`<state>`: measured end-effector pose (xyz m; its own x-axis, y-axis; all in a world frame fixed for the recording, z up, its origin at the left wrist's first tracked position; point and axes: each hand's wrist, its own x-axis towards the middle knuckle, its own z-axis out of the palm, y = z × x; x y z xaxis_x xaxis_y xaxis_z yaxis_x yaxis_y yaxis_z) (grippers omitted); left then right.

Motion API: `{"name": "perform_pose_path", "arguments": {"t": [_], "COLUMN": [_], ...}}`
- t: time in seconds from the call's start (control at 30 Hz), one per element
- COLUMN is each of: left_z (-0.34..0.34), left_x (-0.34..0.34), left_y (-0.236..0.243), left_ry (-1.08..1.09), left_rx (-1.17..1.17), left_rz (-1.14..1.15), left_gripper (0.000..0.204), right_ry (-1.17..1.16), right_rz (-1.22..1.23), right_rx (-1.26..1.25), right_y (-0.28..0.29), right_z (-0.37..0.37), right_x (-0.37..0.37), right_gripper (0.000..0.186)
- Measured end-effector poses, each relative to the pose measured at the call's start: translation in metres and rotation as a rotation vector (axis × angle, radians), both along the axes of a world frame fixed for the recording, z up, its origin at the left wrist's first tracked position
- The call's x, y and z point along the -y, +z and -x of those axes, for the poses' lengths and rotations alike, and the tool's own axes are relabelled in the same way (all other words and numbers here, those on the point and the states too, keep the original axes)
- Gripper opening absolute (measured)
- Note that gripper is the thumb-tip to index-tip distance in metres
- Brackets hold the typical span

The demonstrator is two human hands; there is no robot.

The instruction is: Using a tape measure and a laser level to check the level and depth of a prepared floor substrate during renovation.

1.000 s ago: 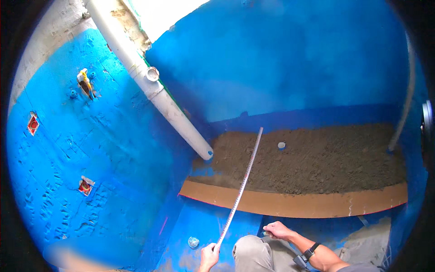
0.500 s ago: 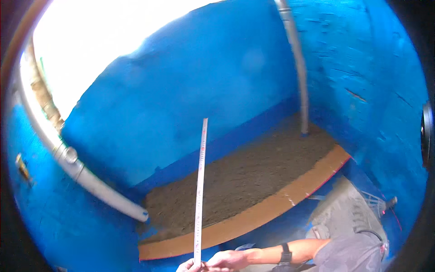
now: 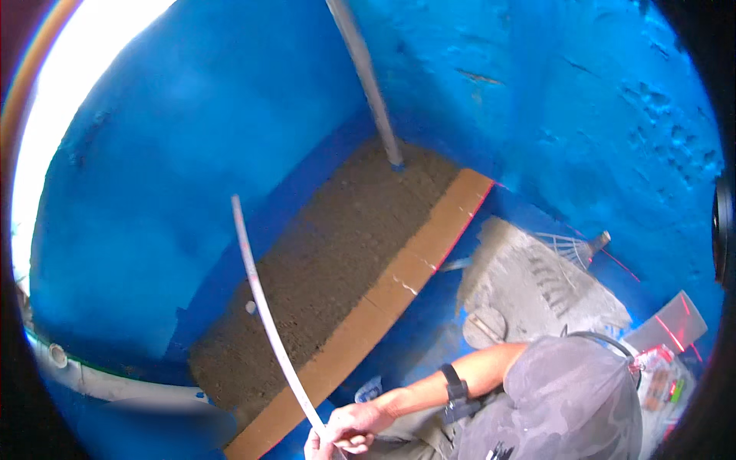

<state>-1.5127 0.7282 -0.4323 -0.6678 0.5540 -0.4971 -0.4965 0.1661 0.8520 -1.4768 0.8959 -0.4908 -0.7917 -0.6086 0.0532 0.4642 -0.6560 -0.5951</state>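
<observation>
A thin white tape measure blade (image 3: pixel 267 320) with faint red marks rises from my hands at the bottom of the view. It leans up and to the left, bowed, over a bed of brown-grey mortar or sand (image 3: pixel 314 268); its free end overlaps the blue wall in the picture. My right hand (image 3: pixel 357 424) is closed around the blade's lower part. Beside it, my left hand (image 3: pixel 317 446) is also closed on the blade, partly cut off by the lower edge. The tape's case, if there is one, does not show. Below the blade runs a brown edging strip (image 3: pixel 369 313).
A grey pipe (image 3: pixel 366 77) stands in the bed's far corner, and a white pipe (image 3: pixel 115 386) lies low left. At right are a mortar-smeared grey sheet (image 3: pixel 529 280), a round float (image 3: pixel 484 327), a fan-shaped wire tool (image 3: pixel 571 248) and a grey plate (image 3: pixel 667 328) crossed by red light lines.
My view has swung right and downward. The blade, nearly upright before, now slants to the left and bows. Both hands keep hold of it, and more of my right arm and body shows.
</observation>
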Motion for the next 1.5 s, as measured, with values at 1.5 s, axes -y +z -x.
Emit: {"name": "perform_pose_path", "arguments": {"t": [1.5], "left_z": [0.022], "left_x": [0.015], "left_y": [-0.061], "left_ry": [0.12], "left_rx": [-0.01], "left_rz": [-0.134], "left_gripper": [0.015], "right_ry": [-0.157], "right_rz": [-0.307], "right_rx": [-0.402], "right_y": [-0.024], "right_z": [0.018], "right_x": [0.014], "right_gripper": [0.037]}}
